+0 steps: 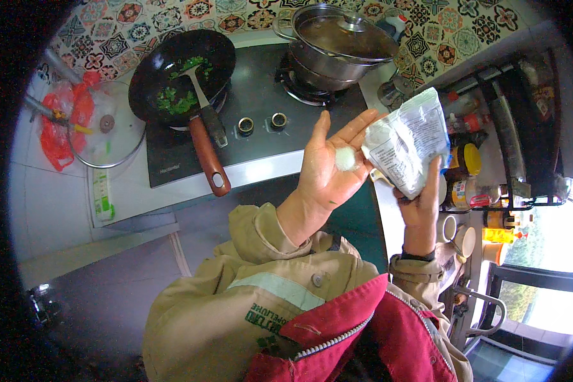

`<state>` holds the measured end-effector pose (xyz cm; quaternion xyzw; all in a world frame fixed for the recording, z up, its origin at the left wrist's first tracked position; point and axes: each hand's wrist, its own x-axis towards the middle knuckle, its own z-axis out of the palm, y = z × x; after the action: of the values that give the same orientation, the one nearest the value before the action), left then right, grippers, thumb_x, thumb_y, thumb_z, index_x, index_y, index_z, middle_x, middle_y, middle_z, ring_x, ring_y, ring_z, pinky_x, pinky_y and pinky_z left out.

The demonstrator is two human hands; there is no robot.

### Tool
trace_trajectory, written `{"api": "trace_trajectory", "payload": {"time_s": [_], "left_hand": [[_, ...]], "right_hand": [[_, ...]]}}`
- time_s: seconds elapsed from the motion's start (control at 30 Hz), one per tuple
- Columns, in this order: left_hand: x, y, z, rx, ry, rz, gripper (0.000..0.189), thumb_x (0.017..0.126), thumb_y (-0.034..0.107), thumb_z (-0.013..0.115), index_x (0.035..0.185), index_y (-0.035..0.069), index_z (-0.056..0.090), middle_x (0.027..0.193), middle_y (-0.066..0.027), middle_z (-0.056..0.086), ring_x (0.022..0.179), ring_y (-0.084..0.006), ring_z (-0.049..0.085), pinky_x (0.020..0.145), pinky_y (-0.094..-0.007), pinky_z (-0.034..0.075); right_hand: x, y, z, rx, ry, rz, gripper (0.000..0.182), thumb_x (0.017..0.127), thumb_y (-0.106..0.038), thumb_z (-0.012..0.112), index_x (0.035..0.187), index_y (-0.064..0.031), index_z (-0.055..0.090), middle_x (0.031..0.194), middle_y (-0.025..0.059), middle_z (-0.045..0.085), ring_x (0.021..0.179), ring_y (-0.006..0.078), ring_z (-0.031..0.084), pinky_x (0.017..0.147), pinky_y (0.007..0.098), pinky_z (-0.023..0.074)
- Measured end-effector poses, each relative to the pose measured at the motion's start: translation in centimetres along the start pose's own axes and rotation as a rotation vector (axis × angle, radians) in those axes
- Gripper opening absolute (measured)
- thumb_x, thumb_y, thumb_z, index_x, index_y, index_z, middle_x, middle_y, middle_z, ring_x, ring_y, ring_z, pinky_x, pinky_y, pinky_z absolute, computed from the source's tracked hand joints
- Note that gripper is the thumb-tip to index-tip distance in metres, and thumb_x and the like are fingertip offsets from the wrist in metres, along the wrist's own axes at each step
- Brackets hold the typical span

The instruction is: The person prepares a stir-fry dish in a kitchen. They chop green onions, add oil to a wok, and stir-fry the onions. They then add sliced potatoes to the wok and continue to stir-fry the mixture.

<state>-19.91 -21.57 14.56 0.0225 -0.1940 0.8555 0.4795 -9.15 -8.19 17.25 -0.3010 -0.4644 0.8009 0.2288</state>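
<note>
My left hand (332,164) is palm up over the front edge of the stove, fingers extended, with a small heap of white granules (346,158) resting in the palm. A green speck sticks near its wrist. In my right hand (420,198) is a white and silver plastic packet (408,141) bearing print, tilted with its lower left corner beside the left fingers. The packet's opening cannot be made out clearly. To the left, a black wok (145,90) holds chopped green leaves (175,100) and a metal spatula (200,90) with a dark handle.
A lidded steel pot (332,67) stands on the right burner of the black gas stove (262,100). The wok's brown handle (209,155) juts past the counter edge. A glass lid (106,143) and red plastic bags (59,129) are left. Jars (465,160) crowd a rack at right.
</note>
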Motion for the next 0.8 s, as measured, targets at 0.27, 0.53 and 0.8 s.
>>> {"api": "trace_trajectory", "payload": {"time_s": [0.27, 0.53, 0.8], "left_hand": [[-0.9, 0.5, 1.0, 0.022, 0.113, 0.089, 0.065, 0.091, 0.051, 0.027, 0.127, -0.003, 0.037, 0.132, -0.0193, 0.038, 0.122, -0.0286, 0.038, 0.099, -0.0432, 0.032], [-2.6, 4.1, 0.4, 0.073, 0.095, 0.134, 0.058, 0.091, 0.045, 0.031, 0.128, 0.001, 0.038, 0.132, -0.0178, 0.039, 0.122, -0.0264, 0.04, 0.09, -0.0409, 0.04], [-5.7, 14.4, 9.7, 0.322, 0.098, 0.439, 0.052, 0.094, 0.034, 0.028, 0.128, -0.005, 0.033, 0.134, -0.0227, 0.034, 0.126, -0.0347, 0.031, 0.106, -0.0474, 0.022]], "right_hand": [[-0.4, 3.8, 1.3, 0.307, -0.038, 0.36, 0.048, 0.085, -0.054, 0.043, 0.103, -0.0118, 0.056, 0.08, 0.0037, 0.063, 0.054, 0.0122, 0.054, 0.034, 0.0174, 0.0328], [0.4, 4.5, 3.4, 0.273, -0.035, 0.329, 0.048, 0.082, -0.054, 0.05, 0.105, -0.0123, 0.053, 0.079, 0.0034, 0.062, 0.055, 0.0182, 0.056, 0.035, 0.0196, 0.0343], [0.0, 4.3, 2.4, 0.312, 0.017, 0.33, 0.041, 0.082, -0.05, 0.053, 0.1, -0.0129, 0.055, 0.08, 0.0041, 0.062, 0.054, 0.0121, 0.055, 0.033, 0.0158, 0.0345]]}}
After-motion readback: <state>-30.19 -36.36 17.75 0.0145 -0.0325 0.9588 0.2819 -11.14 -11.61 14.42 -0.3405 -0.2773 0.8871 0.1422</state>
